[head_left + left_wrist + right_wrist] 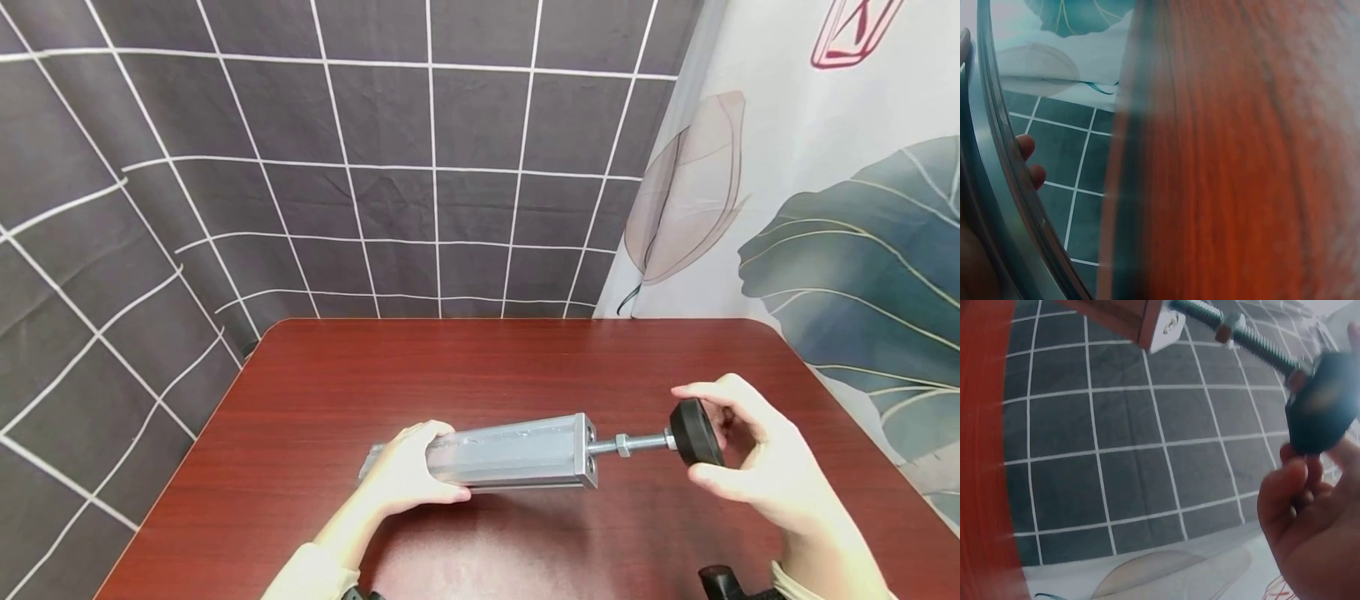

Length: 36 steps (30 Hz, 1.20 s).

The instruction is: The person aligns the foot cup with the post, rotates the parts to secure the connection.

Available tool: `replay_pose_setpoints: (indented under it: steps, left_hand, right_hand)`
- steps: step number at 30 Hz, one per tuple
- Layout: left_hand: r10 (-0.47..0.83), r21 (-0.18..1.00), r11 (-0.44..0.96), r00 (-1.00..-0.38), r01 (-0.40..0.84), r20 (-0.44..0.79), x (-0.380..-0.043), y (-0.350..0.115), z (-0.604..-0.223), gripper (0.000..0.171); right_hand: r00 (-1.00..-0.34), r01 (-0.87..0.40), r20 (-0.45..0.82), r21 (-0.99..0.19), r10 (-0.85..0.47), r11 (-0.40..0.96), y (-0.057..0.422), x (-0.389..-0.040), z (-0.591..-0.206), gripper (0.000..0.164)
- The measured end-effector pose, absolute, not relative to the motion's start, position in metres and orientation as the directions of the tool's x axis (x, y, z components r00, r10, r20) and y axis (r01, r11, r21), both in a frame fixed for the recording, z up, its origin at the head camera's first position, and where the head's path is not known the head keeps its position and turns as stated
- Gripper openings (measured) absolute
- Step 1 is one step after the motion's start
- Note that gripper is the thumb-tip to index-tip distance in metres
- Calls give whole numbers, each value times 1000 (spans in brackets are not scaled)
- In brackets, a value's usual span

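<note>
A silver metal profile, long and square in section, is held above the table in the head view. My left hand grips it near its left end, thumb on the near side; two fingertips show past its edge in the left wrist view. From its right end a threaded rod with a hex nut runs out to a black levelling foot. My right hand holds this foot by its rim, index finger above and thumb below. Seen from the right wrist, the foot is blurred.
The profile is over a reddish-brown wooden table. Behind it hangs a dark grey curtain with white grid lines, and a white leaf-patterned curtain at right. A black device part is beside my right wrist.
</note>
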<state>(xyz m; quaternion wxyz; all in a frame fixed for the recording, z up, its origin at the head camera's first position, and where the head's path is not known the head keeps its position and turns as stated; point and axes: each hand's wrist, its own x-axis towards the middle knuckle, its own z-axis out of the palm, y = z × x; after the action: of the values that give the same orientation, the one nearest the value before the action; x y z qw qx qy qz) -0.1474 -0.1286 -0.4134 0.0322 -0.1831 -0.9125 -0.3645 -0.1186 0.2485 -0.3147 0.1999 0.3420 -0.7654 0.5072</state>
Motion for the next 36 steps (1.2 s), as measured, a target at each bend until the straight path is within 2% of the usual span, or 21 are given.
replay_pose_setpoints:
  steps: [4, 6, 8, 10, 14, 17, 19, 26, 30, 36]
  left_hand:
    - [306, 649, 673, -932, 355, 193, -148, -128, -415, 65]
    - [301, 646, 679, -935, 349, 189, -149, -128, -415, 65]
    - [294, 650, 679, -938, 341, 184, -149, -128, -416, 65]
    - [293, 652, 678, -938, 339, 183, -149, -128, -416, 65]
    - [304, 648, 677, -935, 348, 184, -150, -128, -417, 66]
    - [311, 648, 675, -933, 352, 183, -150, -130, -417, 66]
    - [312, 656, 668, -932, 352, 183, -149, -130, -416, 66]
    - [332, 653, 664, -926, 365, 180, -148, -130, -413, 66]
    - [336, 651, 664, -924, 369, 181, -148, -131, -413, 66]
    - [331, 649, 667, -925, 367, 184, -147, -133, -414, 66]
  right_hand:
    - [-808, -557, 562, -634, -176, 536, 242, -110, -310, 59]
    - [-850, -472, 515, -654, -109, 592, 240, -107, -309, 52]
    - [-865, -442, 493, -665, -91, 602, 239, -106, -308, 50]
    - [-844, -510, 509, -666, -168, 543, 242, -106, -308, 57]
    - [-723, -667, 562, -718, -402, 197, 254, -109, -308, 82]
    - [-658, -640, 559, -768, -505, -17, 260, -111, -308, 93]
    - [-641, -615, 548, -786, -537, -67, 261, -111, -308, 96]
    - [-451, -550, 628, -755, -635, -356, 259, -121, -309, 91]
    - [-411, -569, 672, -717, -617, -403, 258, -124, -310, 84]
    - [-446, -684, 753, -635, -483, -359, 244, -128, -312, 72]
